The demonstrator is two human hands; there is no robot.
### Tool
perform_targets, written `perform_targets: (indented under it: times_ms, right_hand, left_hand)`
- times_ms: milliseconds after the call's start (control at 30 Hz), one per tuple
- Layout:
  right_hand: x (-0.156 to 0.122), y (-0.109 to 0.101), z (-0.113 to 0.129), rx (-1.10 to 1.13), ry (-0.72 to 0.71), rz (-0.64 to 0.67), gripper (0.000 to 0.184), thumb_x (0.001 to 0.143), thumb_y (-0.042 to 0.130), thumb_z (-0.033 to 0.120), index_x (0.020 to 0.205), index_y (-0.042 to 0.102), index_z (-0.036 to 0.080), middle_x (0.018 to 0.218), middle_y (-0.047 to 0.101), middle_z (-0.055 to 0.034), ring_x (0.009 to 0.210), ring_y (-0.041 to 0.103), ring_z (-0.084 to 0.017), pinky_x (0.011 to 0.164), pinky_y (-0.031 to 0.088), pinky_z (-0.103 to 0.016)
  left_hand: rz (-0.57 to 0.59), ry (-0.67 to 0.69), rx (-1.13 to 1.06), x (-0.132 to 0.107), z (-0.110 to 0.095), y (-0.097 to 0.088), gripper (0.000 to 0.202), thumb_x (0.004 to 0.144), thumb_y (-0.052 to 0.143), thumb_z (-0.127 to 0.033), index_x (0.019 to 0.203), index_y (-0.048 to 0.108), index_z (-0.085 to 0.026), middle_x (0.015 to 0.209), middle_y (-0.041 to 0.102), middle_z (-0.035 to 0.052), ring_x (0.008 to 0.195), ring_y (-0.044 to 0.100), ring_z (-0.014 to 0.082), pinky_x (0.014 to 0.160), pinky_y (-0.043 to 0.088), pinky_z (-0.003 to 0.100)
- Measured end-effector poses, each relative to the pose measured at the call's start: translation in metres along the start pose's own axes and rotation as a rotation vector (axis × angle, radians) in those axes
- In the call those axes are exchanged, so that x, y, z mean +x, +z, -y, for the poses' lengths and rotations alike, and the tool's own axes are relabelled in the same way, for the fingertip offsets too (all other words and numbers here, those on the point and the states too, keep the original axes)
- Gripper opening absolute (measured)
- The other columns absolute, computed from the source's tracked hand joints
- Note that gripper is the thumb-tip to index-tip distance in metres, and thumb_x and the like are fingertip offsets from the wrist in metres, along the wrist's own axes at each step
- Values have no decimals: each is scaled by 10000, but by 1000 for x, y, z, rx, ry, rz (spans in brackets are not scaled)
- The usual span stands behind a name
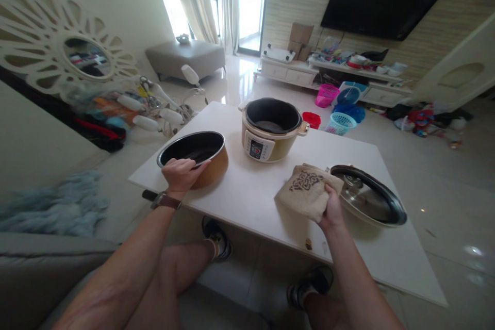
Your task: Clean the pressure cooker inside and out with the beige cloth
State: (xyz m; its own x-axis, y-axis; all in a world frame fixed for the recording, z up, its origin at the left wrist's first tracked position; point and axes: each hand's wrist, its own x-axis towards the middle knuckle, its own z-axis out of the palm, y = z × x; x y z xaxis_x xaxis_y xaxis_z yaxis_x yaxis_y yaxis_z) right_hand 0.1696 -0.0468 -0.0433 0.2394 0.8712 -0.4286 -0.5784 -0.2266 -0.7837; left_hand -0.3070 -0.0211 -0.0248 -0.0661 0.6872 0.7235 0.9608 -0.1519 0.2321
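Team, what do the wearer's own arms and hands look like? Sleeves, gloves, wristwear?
Left hand and right hand: ungloved. No sleeves visible on the forearms. Dark brown band, apparently a watch strap, around the left wrist; right wrist bare.

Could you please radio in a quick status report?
Left hand gripping near rim of brown pot. Right hand holding beige cloth. Open cooker standing beyond both; lid close beside cloth.

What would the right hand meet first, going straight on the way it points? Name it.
Beyond the beige cloth it holds, the right hand would probably meet the cooker first, though depth and height are unclear.
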Motion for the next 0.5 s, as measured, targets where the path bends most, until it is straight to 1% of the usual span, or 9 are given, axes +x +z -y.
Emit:
perform_targets:
  times_ms: [133, 233, 267, 333, 400, 500]
  right_hand:
    - [-6, 11, 1, 67, 128, 81, 336, 917, 572, 413, 1152, 741, 243, 1051, 839, -73, 1224, 744, -307, 1101, 601, -514]
    - [-8, 4, -4, 30, 206, 90, 340, 910, 580, 418, 1154, 735, 240, 1081, 835, -93, 1256, 731, -315, 1120, 584, -508]
    - [-8, -3, -5, 1, 231, 73, 340, 907, 583, 420, 1148, 735, 235, 1085, 834, -102, 1259, 729, -319, 1122, 582, -499]
    - [-8, -22, -5, -73, 287, 24, 339, 891, 595, 415, 1130, 737, 220, 1085, 831, -125, 1249, 734, -332, 1117, 580, -487]
    - [-9, -48, -1, -154, 349, -26, 342, 871, 604, 401, 1114, 739, 202, 1084, 829, -146, 1215, 747, -343, 1101, 582, -487]
    - [-13, -92, 9, -255, 427, -122, 336, 880, 547, 391, 1061, 745, 190, 1046, 827, -159, 1123, 779, -331, 1050, 597, -480]
  left_hand:
    - [4, 32, 23, -3, 2, 4, 643, 864, 767, -533, 463, 362, -236, 458, 484, 16, 510, 457, 183, 621, 250, 369]
    - [5, 38, 32, -3, 2, 3, 632, 872, 763, -528, 468, 375, -237, 463, 497, 16, 517, 473, 188, 625, 258, 372]
    - [8, 39, 31, -3, 2, 3, 631, 873, 762, -530, 468, 375, -237, 464, 499, 16, 518, 475, 189, 625, 259, 372]
    - [16, 40, 24, -2, 2, 2, 631, 876, 759, -533, 470, 378, -237, 465, 500, 18, 522, 479, 190, 625, 257, 373]
    - [16, 43, 15, -2, 2, 2, 625, 881, 758, -529, 472, 385, -237, 469, 507, 20, 529, 484, 193, 625, 254, 374]
    - [16, 40, -2, -4, 0, 3, 614, 888, 756, -517, 477, 399, -234, 479, 524, 26, 547, 495, 198, 631, 254, 377]
